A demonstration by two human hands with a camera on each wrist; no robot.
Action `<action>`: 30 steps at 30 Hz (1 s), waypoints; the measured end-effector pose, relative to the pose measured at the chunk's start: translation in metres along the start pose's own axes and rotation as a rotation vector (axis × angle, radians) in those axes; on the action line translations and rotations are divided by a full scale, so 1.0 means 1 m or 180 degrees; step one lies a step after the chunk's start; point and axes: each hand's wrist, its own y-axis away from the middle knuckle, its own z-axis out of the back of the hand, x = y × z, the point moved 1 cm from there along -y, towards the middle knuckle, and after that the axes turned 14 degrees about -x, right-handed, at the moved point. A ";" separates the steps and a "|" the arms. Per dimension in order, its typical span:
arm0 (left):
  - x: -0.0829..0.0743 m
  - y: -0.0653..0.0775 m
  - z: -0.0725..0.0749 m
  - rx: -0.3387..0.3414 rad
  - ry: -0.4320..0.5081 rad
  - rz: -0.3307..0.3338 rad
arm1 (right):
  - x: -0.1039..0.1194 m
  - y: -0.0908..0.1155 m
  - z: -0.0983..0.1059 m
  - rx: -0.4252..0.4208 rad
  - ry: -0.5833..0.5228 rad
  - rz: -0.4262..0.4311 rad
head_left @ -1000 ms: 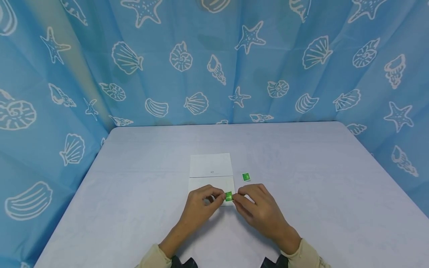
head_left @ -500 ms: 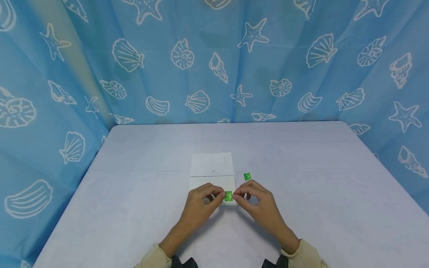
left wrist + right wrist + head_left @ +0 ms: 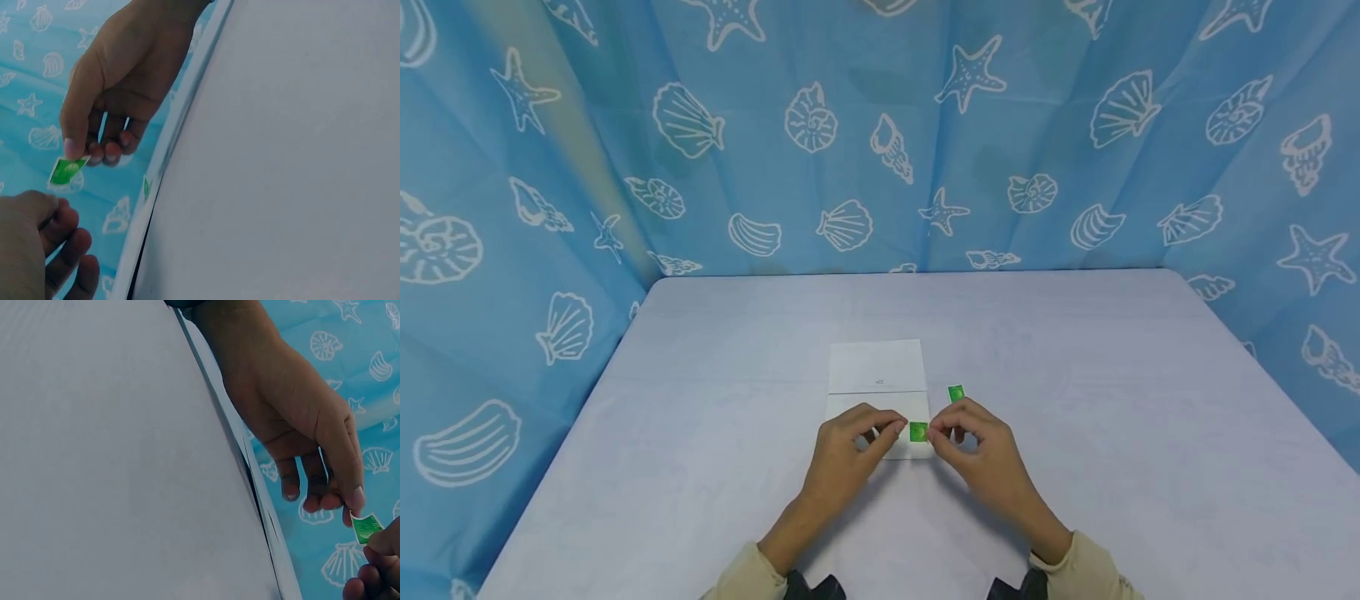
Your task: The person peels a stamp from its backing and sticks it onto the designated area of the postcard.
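A small green square sticker (image 3: 918, 432) with a pale mark hangs over the lower part of a white creased card (image 3: 876, 365). My right hand (image 3: 981, 450) pinches its right edge between thumb and index finger; the left wrist view shows this right hand (image 3: 122, 81) with the sticker (image 3: 67, 172) at its thumb tip. My left hand (image 3: 846, 446) is just left of the sticker, fingers loosely bent. A narrow gap parts this left hand (image 3: 37, 231) from it in the left wrist view. Beyond my right knuckles lies a second green sticker (image 3: 956, 392), its lower part hidden.
A white-covered table (image 3: 1097, 375) spreads around the card. Behind and along both sides hangs a blue curtain (image 3: 850, 150) with white shell and starfish prints. A small dark mark sits above the card's crease.
The sticker between my hands has turned flatter to view and moved slightly up and right with my right hand. My left fingertips, at its edge before, are now a little apart from it.
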 end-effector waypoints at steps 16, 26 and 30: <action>0.045 -0.035 0.044 -0.0446 -0.0446 0.0021 | 0.018 -0.011 0.001 -0.0448 0.0264 -0.0036; 0.064 -0.045 0.052 -0.0453 -0.0627 0.0139 | 0.014 -0.012 0.002 -0.0470 0.0235 -0.0054; 0.067 -0.050 0.052 -0.0413 -0.0613 0.0181 | 0.013 -0.015 0.002 -0.0503 0.0279 -0.0085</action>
